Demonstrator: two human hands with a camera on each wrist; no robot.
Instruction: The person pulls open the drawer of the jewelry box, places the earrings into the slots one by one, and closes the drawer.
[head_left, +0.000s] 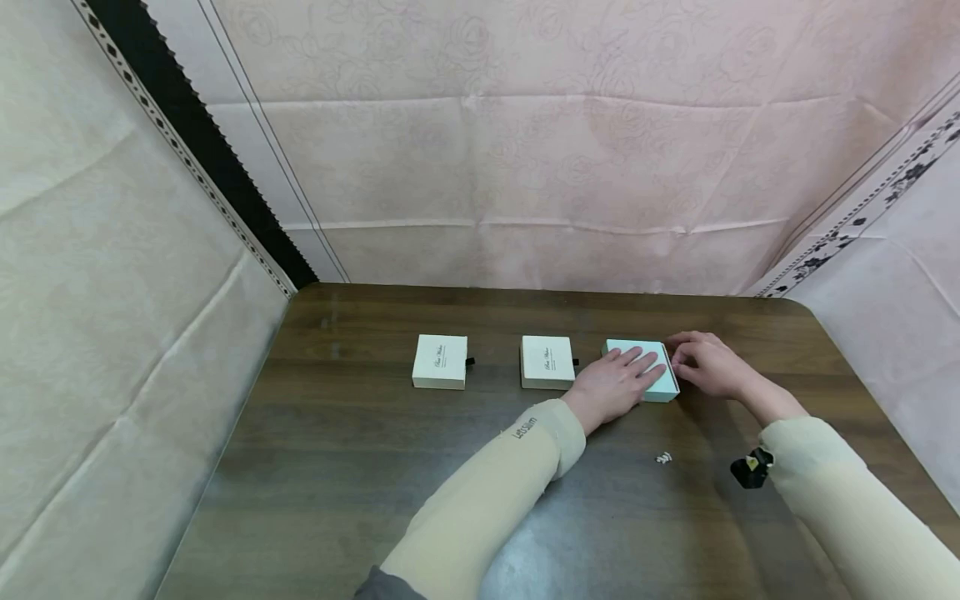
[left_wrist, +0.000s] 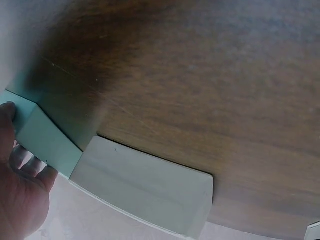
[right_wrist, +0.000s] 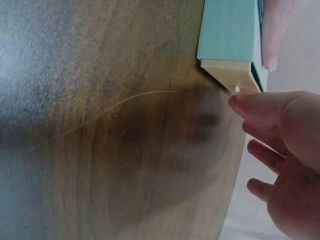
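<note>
At the right of the row lies a teal box (head_left: 660, 389). My left hand (head_left: 609, 385) holds it, fingers spread over the lid; in the left wrist view the thumb (left_wrist: 7, 110) lies against a side face. In the right wrist view a cream inner drawer (right_wrist: 227, 73) shows at the box's end. There my right hand (right_wrist: 290, 125) pinches a small white pull tab (right_wrist: 237, 89) between thumb and index finger, the other fingers loosely bent. The index fingertip is mostly hidden behind the thumb.
Two cream boxes, one in the middle (head_left: 547, 360) and one at the left (head_left: 440, 361), show dark tabs on their right sides. Several tiny whitish pieces (head_left: 663, 457) lie in front of the teal box on the brown wooden table (head_left: 337, 467). Pale cloth (head_left: 525, 183) hangs behind.
</note>
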